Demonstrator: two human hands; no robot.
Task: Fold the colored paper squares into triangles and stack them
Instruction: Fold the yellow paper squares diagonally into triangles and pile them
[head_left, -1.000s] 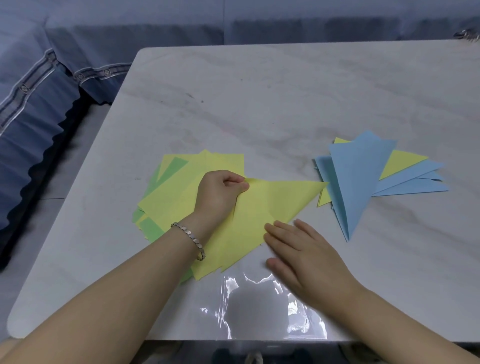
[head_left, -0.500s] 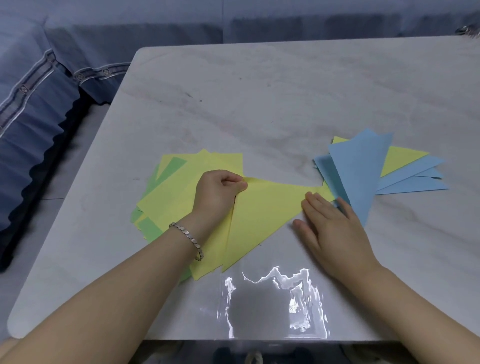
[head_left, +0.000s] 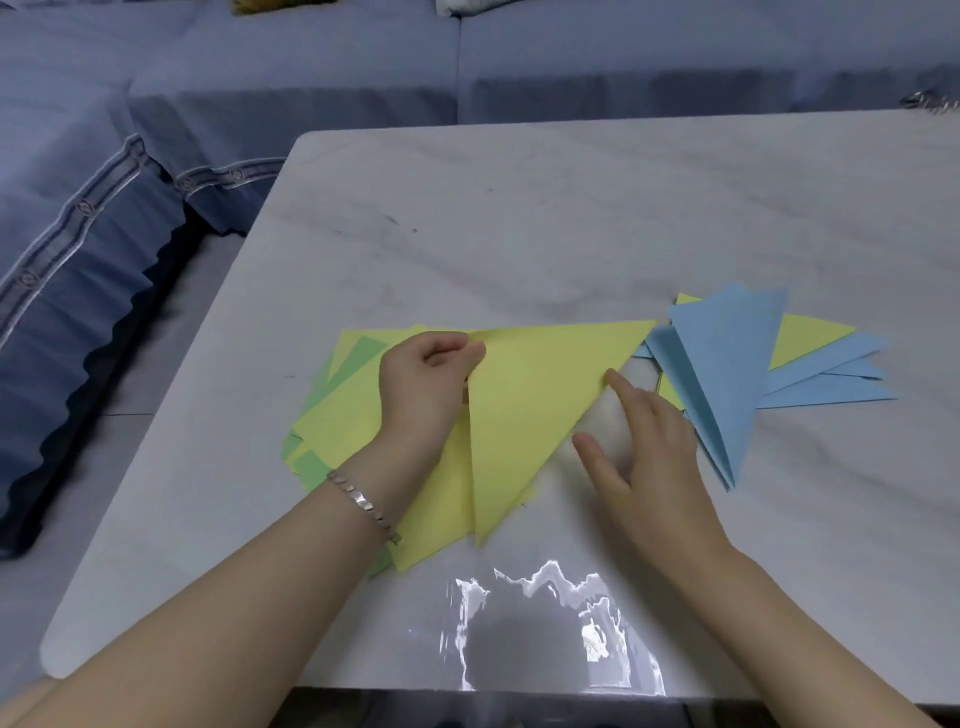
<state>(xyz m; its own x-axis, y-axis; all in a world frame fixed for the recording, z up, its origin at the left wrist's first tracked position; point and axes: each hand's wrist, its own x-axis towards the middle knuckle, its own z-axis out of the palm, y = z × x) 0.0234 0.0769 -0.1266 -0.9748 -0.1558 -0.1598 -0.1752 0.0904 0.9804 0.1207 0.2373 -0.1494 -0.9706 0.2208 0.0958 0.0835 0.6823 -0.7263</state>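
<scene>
Yellow triangle (head_left: 535, 410) sits between left hand (head_left: 423, 395), pinching its corner, and straight-fingered right hand (head_left: 644, 447) touching its edge.

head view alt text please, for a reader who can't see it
A person's left hand pinches a corner of a folded yellow triangle while the open right hand touches its slanted edge, on a pale marble table. Unfolded yellow and green squares lie under the left hand; a fanned stack of blue and yellow triangles lies to the right.
</scene>
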